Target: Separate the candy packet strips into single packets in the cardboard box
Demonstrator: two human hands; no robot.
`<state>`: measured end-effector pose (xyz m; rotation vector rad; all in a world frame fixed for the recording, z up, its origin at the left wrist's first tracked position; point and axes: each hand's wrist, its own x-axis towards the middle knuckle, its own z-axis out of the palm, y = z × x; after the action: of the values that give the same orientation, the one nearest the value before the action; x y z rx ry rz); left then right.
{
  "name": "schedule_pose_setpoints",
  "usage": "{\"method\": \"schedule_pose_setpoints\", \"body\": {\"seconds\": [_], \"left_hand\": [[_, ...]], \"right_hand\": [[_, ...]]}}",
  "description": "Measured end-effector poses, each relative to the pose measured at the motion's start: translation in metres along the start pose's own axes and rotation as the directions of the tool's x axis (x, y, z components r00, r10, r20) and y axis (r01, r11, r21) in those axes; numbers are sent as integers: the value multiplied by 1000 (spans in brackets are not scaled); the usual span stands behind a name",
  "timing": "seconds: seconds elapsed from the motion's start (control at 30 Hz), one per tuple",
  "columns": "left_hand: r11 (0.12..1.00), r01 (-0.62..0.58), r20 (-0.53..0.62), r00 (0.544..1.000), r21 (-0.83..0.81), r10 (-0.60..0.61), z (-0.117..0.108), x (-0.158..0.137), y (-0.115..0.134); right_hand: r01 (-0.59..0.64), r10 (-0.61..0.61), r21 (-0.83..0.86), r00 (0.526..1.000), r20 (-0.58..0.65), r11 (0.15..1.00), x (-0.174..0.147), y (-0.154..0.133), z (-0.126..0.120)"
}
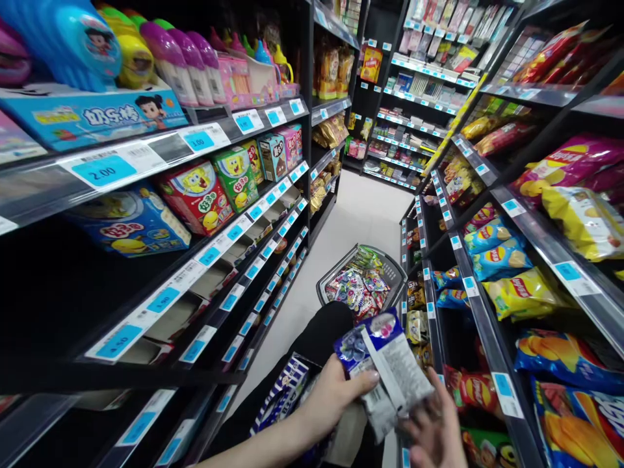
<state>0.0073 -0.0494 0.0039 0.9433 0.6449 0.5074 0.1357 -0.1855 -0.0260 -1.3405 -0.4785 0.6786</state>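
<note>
Packet [383, 372] slants lengthwise from far left to near right, pinched by the left hand [341, 387] at its left edge; right hand [439, 426], fingers bent, is by its right end, grip unclear

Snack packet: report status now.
Left hand gripping blue-and-silver packet. Right hand open at packet's edge, contact unclear. Striped package below, partly behind left arm.

"What's left of the fingers [365, 382]?"
"Colourful boxes [197, 198], with purple-topped containers [192, 58] above them."
"And to the right?"
"Chip bags [524, 294] and price tags [568, 270]."
"Farther off, beyond the fingers?"
"Pale floor [358, 205], then stocked shelves [433, 70]."
</note>
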Motion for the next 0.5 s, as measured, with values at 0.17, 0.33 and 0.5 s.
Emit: {"method": "schedule_pose_setpoints", "body": {"seconds": [0.17, 0.33, 0.5], "left_hand": [[987, -44, -70, 997, -153, 34, 4, -3, -7], [956, -291, -43, 956, -34, 289, -20, 0, 5], [903, -235, 272, 952, 360, 140, -38, 7, 26]], "right_hand": [[-83, 94, 110, 991, -95, 990, -9, 16, 32], [-106, 118, 122, 988, -101, 987, -10, 10, 15], [219, -260, -248, 954, -146, 944, -8, -2, -2]]}}
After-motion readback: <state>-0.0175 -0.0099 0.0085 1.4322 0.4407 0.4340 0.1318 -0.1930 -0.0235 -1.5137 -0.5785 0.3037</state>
